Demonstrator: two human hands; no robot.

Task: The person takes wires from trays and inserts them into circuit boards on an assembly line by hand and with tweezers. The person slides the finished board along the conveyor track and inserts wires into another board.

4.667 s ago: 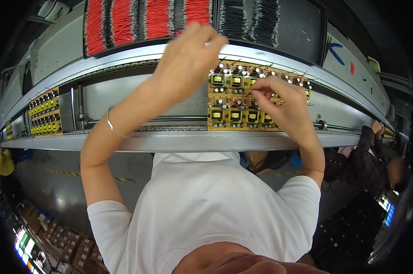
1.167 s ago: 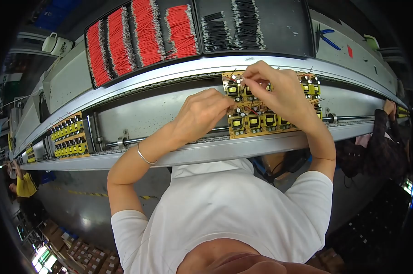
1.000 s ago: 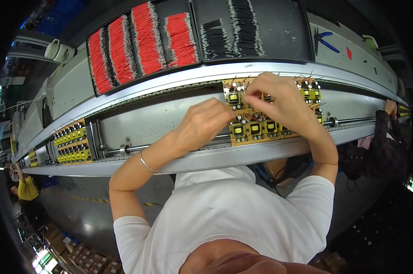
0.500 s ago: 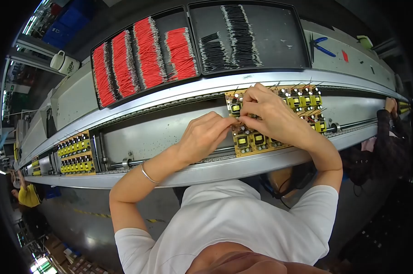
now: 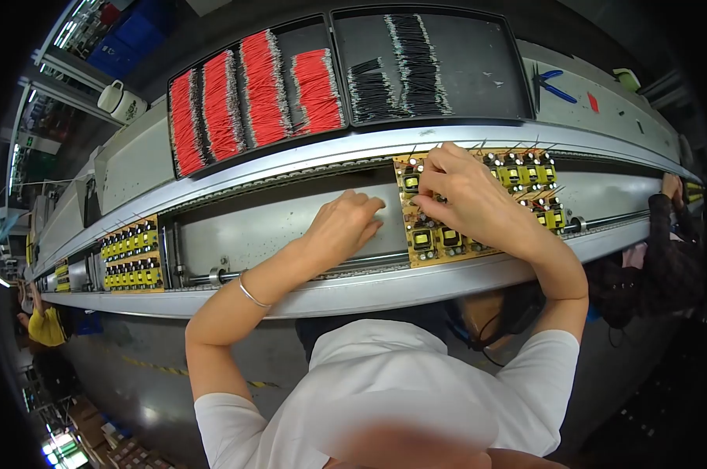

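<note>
My right hand (image 5: 463, 191) is over the left part of a circuit board panel (image 5: 447, 256) with rows of yellow and black transformers. Its thumb and forefinger are pinched at the board; whatever they hold is too small to make out. My left hand (image 5: 344, 227), a bracelet on its wrist, hangs over the conveyor just left of the panel, fingers curled but apart, with nothing visible between them. Thin wires stick up from the panel's far edge. Beyond the rail lie red wires (image 5: 261, 86) in bundles and black wires (image 5: 416, 66) in dark trays.
Another panel (image 5: 133, 277) sits farther left on the conveyor. Blue-handled pliers (image 5: 557, 86) and a red scrap (image 5: 593, 102) lie right of the trays. A white mug (image 5: 122, 102) stands at the far left. A co-worker's hand (image 5: 671, 186) is at the right end of the line.
My left hand has drawn back leftward from the panel and its fingertips have parted from my right hand's. My right hand stays over the board. The view has shifted, with the trays fully in sight.
</note>
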